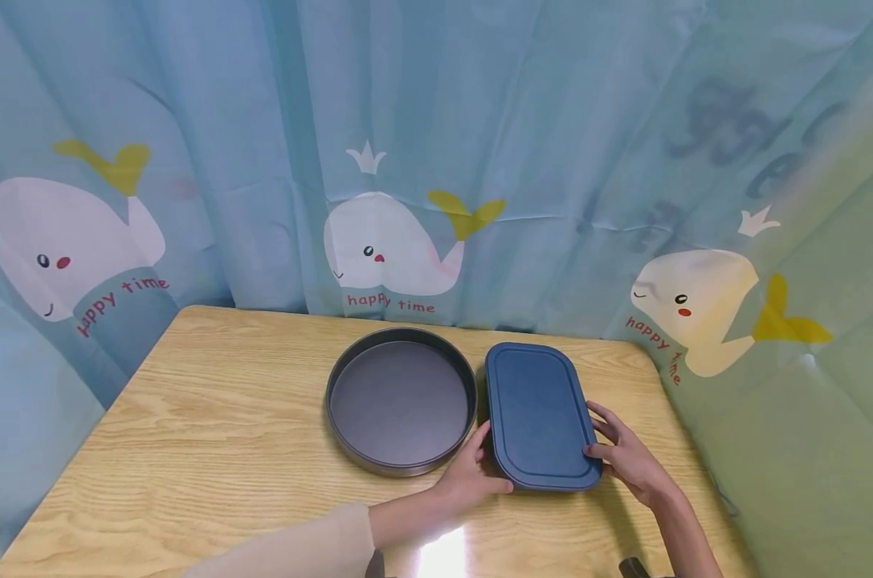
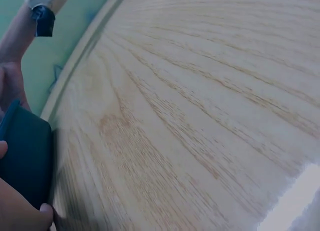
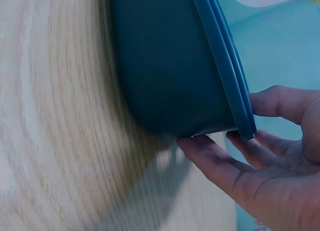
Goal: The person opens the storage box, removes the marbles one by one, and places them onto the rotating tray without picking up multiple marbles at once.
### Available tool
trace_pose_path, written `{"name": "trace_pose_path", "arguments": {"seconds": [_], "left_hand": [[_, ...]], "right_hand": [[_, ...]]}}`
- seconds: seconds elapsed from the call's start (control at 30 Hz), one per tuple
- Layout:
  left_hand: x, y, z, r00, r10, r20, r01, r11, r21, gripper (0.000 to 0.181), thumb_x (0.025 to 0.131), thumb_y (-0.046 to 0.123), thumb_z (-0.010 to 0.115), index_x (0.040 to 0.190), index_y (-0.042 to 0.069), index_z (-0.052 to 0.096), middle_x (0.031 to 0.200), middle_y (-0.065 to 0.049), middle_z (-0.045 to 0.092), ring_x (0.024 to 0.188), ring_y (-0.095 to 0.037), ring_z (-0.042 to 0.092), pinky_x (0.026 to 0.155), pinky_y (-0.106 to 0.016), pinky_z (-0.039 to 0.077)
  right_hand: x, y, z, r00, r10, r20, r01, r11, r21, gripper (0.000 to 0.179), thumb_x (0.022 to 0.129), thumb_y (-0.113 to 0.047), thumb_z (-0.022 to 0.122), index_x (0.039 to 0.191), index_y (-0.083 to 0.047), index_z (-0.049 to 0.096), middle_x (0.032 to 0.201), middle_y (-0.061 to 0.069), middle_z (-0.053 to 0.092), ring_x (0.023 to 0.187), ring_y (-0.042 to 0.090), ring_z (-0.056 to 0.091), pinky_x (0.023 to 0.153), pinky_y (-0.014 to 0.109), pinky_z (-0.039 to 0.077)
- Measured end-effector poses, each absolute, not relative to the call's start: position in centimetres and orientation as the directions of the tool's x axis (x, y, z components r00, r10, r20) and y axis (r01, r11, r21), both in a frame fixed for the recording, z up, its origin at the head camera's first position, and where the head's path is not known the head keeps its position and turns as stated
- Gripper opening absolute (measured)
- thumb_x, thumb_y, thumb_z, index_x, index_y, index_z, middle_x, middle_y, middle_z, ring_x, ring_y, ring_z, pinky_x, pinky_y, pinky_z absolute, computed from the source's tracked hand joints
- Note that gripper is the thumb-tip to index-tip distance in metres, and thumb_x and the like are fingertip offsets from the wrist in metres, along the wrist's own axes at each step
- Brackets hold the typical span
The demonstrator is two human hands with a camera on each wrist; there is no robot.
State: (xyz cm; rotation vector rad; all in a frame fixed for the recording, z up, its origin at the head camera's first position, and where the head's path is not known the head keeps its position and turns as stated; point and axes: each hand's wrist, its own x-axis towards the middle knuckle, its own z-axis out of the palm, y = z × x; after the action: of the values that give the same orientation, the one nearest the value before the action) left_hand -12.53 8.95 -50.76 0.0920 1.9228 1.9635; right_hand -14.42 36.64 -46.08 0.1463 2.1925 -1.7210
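Observation:
A blue rectangular food container (image 1: 540, 417) with rounded corners and a lid stands on the right part of the table. My left hand (image 1: 468, 478) holds its near left corner, fingers along the left side and thumb at the front. On the opposite side, my right hand (image 1: 634, 461) grips the lidded edge. The right wrist view shows the right thumb on the lid rim (image 3: 225, 66) and the other fingers below it, against the container's side. A round dark baking pan (image 1: 407, 401), with nothing in it, sits just left of the container.
The wooden table (image 1: 212, 425) reaches back to a blue curtain (image 1: 248, 160) printed with whales. A green curtain (image 1: 805, 449) hangs along the right edge. The pan's rim comes close to the left fingers.

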Motion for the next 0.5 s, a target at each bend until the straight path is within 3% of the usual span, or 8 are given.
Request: {"name": "trace_pose_path", "arguments": {"seconds": [0.17, 0.27, 0.37, 0.5], "left_hand": [[-12.4, 9.1, -51.0, -0.93, 0.304, -0.205, -0.22, -0.016, 0.975, 0.103, 0.07, -0.009, 0.082, 0.157, 0.013, 0.032, 0.148, -0.038, 0.032, 0.127, -0.057, 0.043, 0.101, -0.057, 0.043], [-12.3, 9.2, -51.0, -0.936, 0.297, -0.188, -0.21, -0.043, 0.977, 0.101, 0.07, -0.011, 0.08, 0.157, 0.012, 0.033, 0.148, -0.035, 0.034, 0.125, -0.053, 0.046, 0.096, -0.052, 0.05], [-12.3, 9.2, -51.0, -0.941, 0.294, -0.168, -0.192, -0.053, 0.98, 0.1, 0.071, -0.011, 0.08, 0.156, 0.011, 0.034, 0.146, -0.033, 0.039, 0.122, -0.046, 0.05, 0.09, -0.045, 0.054], [-12.2, 9.3, -51.1, -0.949, 0.277, -0.15, -0.163, -0.024, 0.986, 0.099, 0.071, -0.009, 0.082, 0.156, 0.011, 0.035, 0.143, -0.03, 0.045, 0.121, -0.042, 0.052, 0.092, -0.046, 0.053]], "right_hand": [[-14.1, 36.2, -46.1, -0.94, -0.089, -0.329, 0.287, 0.315, -0.905, 0.078, 0.095, 0.003, 0.055, 0.159, -0.004, 0.011, 0.158, 0.033, 0.014, 0.12, 0.041, 0.054, 0.082, 0.042, 0.055], [-13.7, 35.7, -46.0, -0.958, -0.05, -0.284, 0.239, 0.415, -0.878, 0.073, 0.099, -0.005, 0.057, 0.158, 0.001, 0.014, 0.157, 0.034, 0.016, 0.129, 0.052, 0.044, 0.092, 0.05, 0.052], [-13.1, 35.0, -45.9, -0.99, -0.002, -0.142, 0.117, 0.561, -0.82, 0.064, 0.1, -0.009, 0.058, 0.154, 0.005, 0.025, 0.154, 0.034, 0.023, 0.135, 0.057, 0.032, 0.101, 0.061, 0.042], [-12.1, 33.8, -45.7, -0.991, -0.007, 0.136, -0.099, 0.725, -0.682, 0.051, 0.096, -0.004, 0.064, 0.142, 0.008, 0.045, 0.148, 0.033, 0.037, 0.132, 0.055, 0.036, 0.102, 0.067, 0.036]]}}
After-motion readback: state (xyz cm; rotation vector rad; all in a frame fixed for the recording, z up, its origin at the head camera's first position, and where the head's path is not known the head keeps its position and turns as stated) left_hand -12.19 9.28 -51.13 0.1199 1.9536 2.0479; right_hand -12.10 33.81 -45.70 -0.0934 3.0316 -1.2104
